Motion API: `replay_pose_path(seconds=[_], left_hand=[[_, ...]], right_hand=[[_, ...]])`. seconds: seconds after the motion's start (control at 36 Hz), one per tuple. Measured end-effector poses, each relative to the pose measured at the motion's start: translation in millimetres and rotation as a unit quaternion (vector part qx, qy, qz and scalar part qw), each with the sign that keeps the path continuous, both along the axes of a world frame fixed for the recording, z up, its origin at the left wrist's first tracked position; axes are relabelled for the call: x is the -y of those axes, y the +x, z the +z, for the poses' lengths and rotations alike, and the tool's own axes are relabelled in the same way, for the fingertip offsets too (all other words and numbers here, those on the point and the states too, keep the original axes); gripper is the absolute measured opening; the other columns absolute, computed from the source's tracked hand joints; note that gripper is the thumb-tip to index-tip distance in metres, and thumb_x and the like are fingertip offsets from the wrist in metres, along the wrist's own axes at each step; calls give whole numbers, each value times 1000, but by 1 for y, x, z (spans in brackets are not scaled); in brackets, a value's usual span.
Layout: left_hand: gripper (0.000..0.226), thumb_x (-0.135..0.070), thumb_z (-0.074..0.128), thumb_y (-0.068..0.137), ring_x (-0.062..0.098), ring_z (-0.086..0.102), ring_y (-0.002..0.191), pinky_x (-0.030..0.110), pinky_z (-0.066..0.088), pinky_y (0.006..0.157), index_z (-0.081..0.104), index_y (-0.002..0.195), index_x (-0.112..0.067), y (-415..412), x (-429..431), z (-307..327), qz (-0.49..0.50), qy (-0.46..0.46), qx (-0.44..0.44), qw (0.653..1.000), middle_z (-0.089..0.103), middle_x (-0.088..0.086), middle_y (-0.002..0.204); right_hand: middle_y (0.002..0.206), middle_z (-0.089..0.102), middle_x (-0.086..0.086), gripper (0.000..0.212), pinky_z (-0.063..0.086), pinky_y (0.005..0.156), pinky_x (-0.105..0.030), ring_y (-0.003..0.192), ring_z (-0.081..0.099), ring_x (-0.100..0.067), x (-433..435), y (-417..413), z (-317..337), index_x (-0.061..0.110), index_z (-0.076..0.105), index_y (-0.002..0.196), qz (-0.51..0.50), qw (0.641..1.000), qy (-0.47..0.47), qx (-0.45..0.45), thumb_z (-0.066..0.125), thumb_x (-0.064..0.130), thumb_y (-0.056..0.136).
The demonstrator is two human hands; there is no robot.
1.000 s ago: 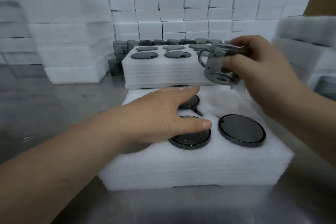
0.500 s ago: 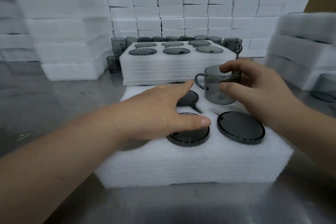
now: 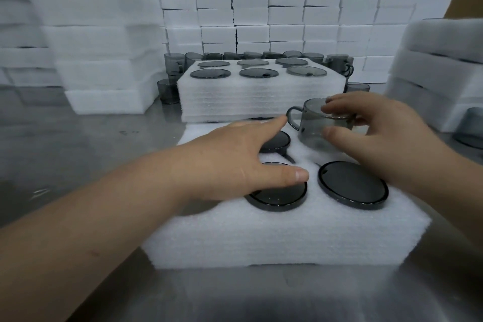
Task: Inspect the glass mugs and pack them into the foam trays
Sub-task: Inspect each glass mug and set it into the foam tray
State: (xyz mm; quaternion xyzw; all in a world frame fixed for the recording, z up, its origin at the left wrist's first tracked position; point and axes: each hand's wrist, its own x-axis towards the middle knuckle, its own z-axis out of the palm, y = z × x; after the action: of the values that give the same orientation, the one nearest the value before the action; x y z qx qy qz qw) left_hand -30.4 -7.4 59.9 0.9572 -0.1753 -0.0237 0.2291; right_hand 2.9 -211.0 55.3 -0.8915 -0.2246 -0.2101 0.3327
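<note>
Mug (image 3: pixel 317 127) gripped between right-hand fingers (image 3: pixel 347 106) and thumb.

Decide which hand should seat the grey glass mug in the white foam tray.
Right: the right hand grips the grey glass mug at the white foam tray; the left hand rests flat on it.

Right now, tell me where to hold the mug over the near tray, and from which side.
Hold the mug by its upper wall, from the right and above, as the right hand does. Its handle sticks out left, where the left hand lies, and its lower part must stay free to enter the tray.
</note>
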Motion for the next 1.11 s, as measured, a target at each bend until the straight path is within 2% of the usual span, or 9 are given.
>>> replay_pose_path(seconds=[0.08,0.19,0.28,0.47,0.64,0.72,0.89,1.06,1.11], left_hand=[[114,-85,32,39,-7,12,136,14,10,102,6,144,-48,0,0,0,1,5,-2,1000,14,-25,152],[112,-84,32,40,-9,11,133,10,9,97,5,144,-49,0,0,0,1,10,-4,1000,14,-26,151],[113,-84,31,40,-8,11,133,11,8,97,5,144,-48,0,0,0,1,16,-1,1000,13,-24,151],[113,-85,30,40,-7,11,135,12,8,98,5,144,-48,1,-1,-1,-1,22,0,1000,13,-23,152],[113,-85,30,41,-6,10,136,13,8,100,5,144,-47,2,-1,0,-4,25,2,1000,12,-22,153],[113,-88,31,44,-6,10,136,14,9,100,7,145,-45,3,-2,-1,-3,31,3,1000,13,-22,153],[112,-92,31,46,-5,10,138,18,11,107,9,145,-45,5,-3,-4,3,43,8,999,13,-23,152],[101,-82,36,54,-4,10,138,19,11,109,9,145,-46,6,-3,-3,5,51,7,999,12,-23,153],[101,-83,36,54,-4,10,138,19,11,109,10,145,-45,5,-3,-3,3,52,7,999,12,-23,153]], right_hand=[[122,48,26,42,34,93,-21,107,46,5,-1,-2,1,41,57,108,2,1000,-18,12,53,44,67],[95,51,34,51,35,75,-10,89,49,19,0,0,-1,41,55,118,5,1000,-23,12,53,38,67],[92,48,36,50,35,70,-11,86,45,26,2,1,0,40,57,118,7,999,-42,23,51,36,68],[96,47,32,51,38,76,-26,93,48,16,1,0,2,39,56,119,4,998,-60,26,49,38,69],[105,51,20,56,37,77,-26,94,52,1,1,-2,3,45,52,125,3,997,-75,16,47,41,69],[99,49,27,52,34,72,-19,86,49,11,1,0,4,47,54,121,-4,997,-79,13,47,46,69],[101,50,18,57,32,72,-24,73,42,23,0,0,4,44,55,122,-18,996,-85,16,47,43,66],[106,52,15,58,35,75,-25,85,50,0,0,1,7,44,55,122,-16,994,-107,11,46,45,64],[103,52,16,58,35,74,-25,86,50,0,0,1,8,44,57,121,-19,994,-111,15,46,45,64]])
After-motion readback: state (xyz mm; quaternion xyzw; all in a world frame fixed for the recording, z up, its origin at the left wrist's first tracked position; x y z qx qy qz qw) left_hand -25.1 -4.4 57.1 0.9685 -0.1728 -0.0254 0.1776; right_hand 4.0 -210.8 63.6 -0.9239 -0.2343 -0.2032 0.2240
